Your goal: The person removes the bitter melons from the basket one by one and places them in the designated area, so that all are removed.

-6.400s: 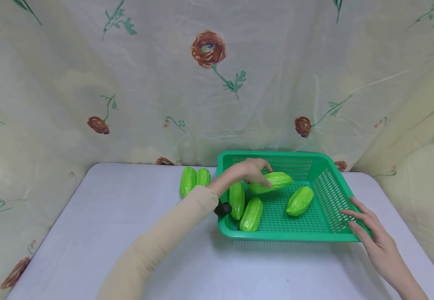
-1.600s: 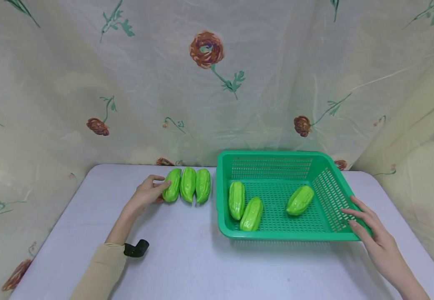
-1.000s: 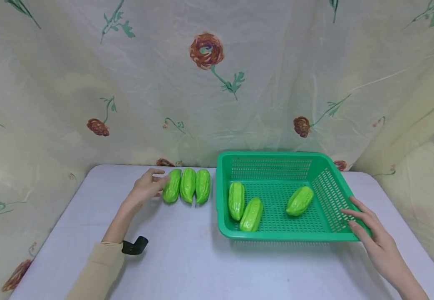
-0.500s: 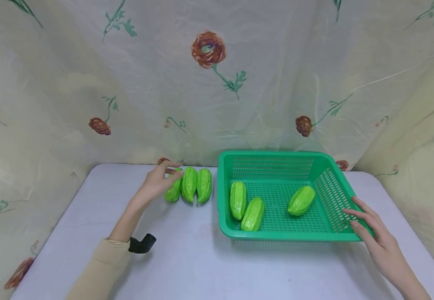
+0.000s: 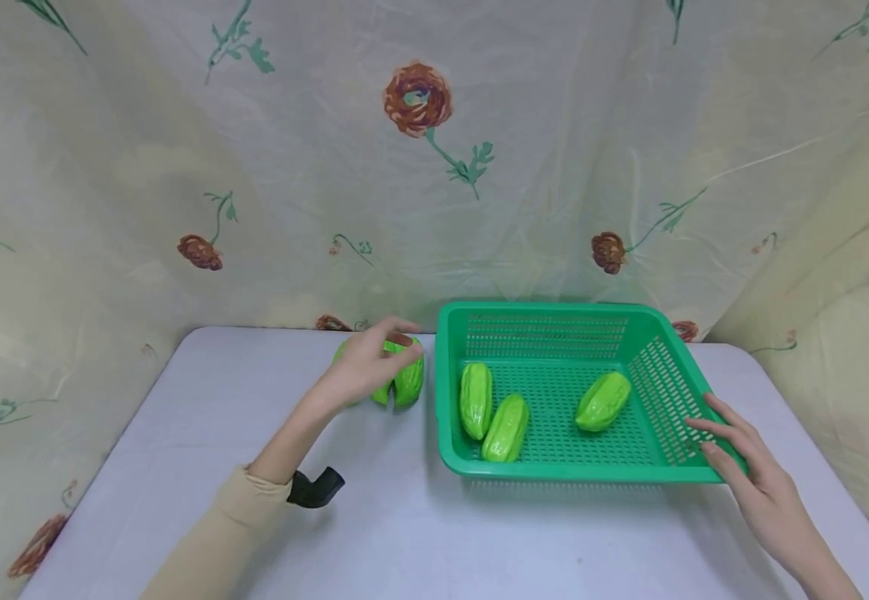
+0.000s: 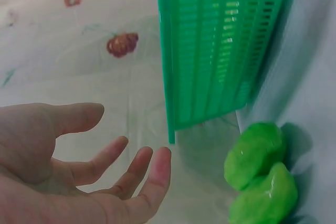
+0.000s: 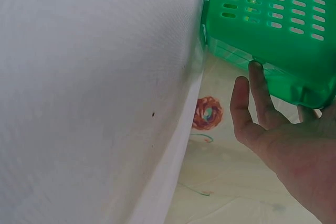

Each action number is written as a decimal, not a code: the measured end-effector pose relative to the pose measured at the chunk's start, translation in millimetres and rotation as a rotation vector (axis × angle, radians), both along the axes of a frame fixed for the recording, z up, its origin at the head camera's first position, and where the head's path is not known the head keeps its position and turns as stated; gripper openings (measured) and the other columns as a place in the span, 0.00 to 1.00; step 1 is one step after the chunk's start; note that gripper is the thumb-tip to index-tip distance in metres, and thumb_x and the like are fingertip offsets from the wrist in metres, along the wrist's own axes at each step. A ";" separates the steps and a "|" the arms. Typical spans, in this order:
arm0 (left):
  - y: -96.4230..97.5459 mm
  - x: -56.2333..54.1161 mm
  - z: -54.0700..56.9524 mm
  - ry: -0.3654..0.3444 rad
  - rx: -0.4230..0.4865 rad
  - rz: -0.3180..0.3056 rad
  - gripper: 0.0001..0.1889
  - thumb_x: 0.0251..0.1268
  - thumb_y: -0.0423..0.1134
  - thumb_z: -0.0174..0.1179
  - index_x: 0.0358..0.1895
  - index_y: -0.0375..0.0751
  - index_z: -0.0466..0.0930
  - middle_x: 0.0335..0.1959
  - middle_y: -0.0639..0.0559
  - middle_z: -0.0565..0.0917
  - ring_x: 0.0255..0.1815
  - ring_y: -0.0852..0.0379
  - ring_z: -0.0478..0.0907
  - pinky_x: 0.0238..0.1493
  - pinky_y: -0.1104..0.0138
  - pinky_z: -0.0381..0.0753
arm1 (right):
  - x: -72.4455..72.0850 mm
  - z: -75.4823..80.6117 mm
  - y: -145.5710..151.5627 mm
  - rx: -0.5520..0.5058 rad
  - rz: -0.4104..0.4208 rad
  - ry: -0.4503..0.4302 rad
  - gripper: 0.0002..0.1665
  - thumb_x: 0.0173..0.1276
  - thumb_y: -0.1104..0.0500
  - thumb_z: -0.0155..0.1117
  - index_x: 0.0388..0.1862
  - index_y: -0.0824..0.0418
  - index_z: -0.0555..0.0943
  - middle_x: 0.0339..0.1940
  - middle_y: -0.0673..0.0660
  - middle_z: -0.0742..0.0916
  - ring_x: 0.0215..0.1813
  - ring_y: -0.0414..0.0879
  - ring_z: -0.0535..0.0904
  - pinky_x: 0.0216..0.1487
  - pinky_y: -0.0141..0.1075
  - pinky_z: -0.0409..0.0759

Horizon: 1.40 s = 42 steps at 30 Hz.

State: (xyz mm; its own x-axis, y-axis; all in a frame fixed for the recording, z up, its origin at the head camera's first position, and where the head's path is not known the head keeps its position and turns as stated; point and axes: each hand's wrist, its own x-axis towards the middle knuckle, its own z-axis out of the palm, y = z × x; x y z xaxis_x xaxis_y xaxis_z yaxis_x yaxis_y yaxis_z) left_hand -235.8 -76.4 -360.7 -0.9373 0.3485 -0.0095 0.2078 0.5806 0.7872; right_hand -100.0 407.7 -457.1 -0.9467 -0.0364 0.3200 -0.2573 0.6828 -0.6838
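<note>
In the head view my left hand point(image 5: 368, 367) is over a row of pale-green ridged gourds point(image 5: 408, 383) at the back of the table, its thumb and fingers spread apart. The left wrist view shows this hand point(image 6: 105, 166) holding nothing, with two gourds point(image 6: 262, 156) off to its right. My right hand point(image 5: 760, 483) holds the front right corner of a green plastic basket point(image 5: 584, 472), fingers over the rim. Two of its fingers point(image 7: 260, 93) show outside the basket in the right wrist view. Inside lie three more gourds point(image 5: 602, 402). My left hand partly hides the row.
A white cloth covers the table point(image 5: 449, 542). Behind it hangs a pale curtain point(image 5: 299, 167) printed with flowers, close to the table's back edge. The basket's left wall stands just right of the row of gourds.
A gourd moved from the basket to the left end of the row, and my left hand let go of it. That hand then moved right, over the row. My right hand stayed on the basket.
</note>
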 end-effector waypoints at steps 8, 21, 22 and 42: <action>15.0 0.6 9.1 0.050 0.005 -0.100 0.23 0.85 0.45 0.58 0.73 0.37 0.76 0.70 0.38 0.83 0.68 0.38 0.84 0.69 0.49 0.85 | -0.2 -0.4 -0.3 -0.001 0.004 0.003 0.22 0.88 0.63 0.52 0.75 0.60 0.77 0.91 0.41 0.61 0.85 0.19 0.49 0.66 0.07 0.51; 50.8 -6.3 25.5 0.051 -0.041 -0.221 0.21 0.84 0.46 0.59 0.72 0.43 0.77 0.67 0.40 0.86 0.62 0.42 0.87 0.58 0.57 0.89 | -1.6 1.3 0.2 0.017 -0.010 0.006 0.22 0.88 0.62 0.53 0.75 0.60 0.77 0.90 0.38 0.61 0.85 0.18 0.49 0.66 0.07 0.49; 54.2 -6.6 25.2 0.043 -0.044 -0.228 0.21 0.85 0.47 0.59 0.72 0.43 0.77 0.67 0.40 0.86 0.62 0.43 0.88 0.57 0.58 0.89 | -1.4 1.4 0.0 0.019 -0.013 0.003 0.22 0.88 0.62 0.53 0.75 0.60 0.78 0.90 0.38 0.62 0.84 0.17 0.49 0.65 0.07 0.50; 101.9 -9.6 32.6 0.034 -0.136 -0.380 0.22 0.86 0.48 0.57 0.74 0.45 0.74 0.67 0.44 0.85 0.67 0.48 0.84 0.66 0.56 0.85 | -1.1 0.0 0.1 0.020 -0.010 0.010 0.22 0.87 0.63 0.53 0.75 0.61 0.77 0.90 0.36 0.61 0.84 0.16 0.48 0.66 0.06 0.49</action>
State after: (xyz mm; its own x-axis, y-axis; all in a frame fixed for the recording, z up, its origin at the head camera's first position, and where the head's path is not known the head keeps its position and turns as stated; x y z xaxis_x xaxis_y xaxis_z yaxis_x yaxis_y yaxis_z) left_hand -245.5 25.5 -328.1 -0.7427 0.6677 -0.0509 0.4519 0.5558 0.6978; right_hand -101.0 407.8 -457.1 -0.9439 -0.0337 0.3285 -0.2572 0.6990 -0.6673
